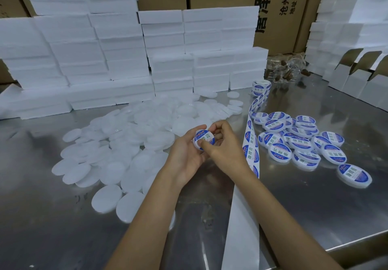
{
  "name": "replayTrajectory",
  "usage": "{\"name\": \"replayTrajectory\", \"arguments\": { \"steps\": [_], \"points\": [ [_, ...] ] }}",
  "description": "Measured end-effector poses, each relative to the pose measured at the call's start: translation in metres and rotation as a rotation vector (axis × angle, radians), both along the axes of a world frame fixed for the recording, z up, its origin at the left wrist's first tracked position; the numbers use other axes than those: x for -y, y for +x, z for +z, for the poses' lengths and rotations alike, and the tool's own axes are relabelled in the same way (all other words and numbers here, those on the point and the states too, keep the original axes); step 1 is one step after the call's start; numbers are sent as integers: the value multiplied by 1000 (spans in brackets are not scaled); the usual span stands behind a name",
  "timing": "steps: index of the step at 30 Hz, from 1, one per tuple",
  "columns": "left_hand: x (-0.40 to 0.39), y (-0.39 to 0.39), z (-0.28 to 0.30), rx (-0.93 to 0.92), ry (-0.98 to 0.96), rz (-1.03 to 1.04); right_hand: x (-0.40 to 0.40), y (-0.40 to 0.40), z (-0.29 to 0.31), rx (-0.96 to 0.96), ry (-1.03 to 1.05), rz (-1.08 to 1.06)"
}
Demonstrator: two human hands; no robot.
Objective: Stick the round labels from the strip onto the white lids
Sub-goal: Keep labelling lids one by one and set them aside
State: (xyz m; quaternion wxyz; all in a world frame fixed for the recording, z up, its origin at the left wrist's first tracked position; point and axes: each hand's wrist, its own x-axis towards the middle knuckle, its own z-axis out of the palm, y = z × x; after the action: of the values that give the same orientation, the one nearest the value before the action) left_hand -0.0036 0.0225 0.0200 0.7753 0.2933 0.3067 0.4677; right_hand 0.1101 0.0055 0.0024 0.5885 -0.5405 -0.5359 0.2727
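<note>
While left hand point(184, 156) cups labelled lid point(203, 139) | right hand point(225, 143) grip: thumb presses label

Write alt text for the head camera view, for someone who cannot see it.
Two hands meet over a metal table: the left hand holds a white lid while the right hand presses a round blue label onto it. Plain lids are heaped to the left, labelled lids to the right beside the label strip.

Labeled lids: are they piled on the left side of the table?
No, the labeled lids lie in a heap to the right of the label strip, while the plain white lids fill the left.
</note>
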Motion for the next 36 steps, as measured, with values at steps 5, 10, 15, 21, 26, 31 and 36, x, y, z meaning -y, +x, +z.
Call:
{"name": "replayTrajectory", "arguments": {
  "steps": [5, 10, 15, 21, 26, 31, 36],
  "points": [
    [-3, -3, 0, 87, -63, 6, 0, 4, -4, 202, 46, -156],
    [0, -1, 4, 150, -50, -25, 1, 2, -5, 270, 97, -169],
    [3, -2, 8, 141, 9, -106, -1, 6, -2, 194, 150, -203],
    [7, 1, 8, 121, 47, -117, -1, 12, -4, 240, 181, -247],
    [6, 3, 5, 96, 59, -82, 1, 7, -4, 340, 107, -273],
    [6, 2, 5, 92, 44, -101, -1, 7, -1, 338, 141, -296],
    [6, 1, 5, 109, 78, -120, 5, 15, -1, 313, 119, -225]
  ]
}}
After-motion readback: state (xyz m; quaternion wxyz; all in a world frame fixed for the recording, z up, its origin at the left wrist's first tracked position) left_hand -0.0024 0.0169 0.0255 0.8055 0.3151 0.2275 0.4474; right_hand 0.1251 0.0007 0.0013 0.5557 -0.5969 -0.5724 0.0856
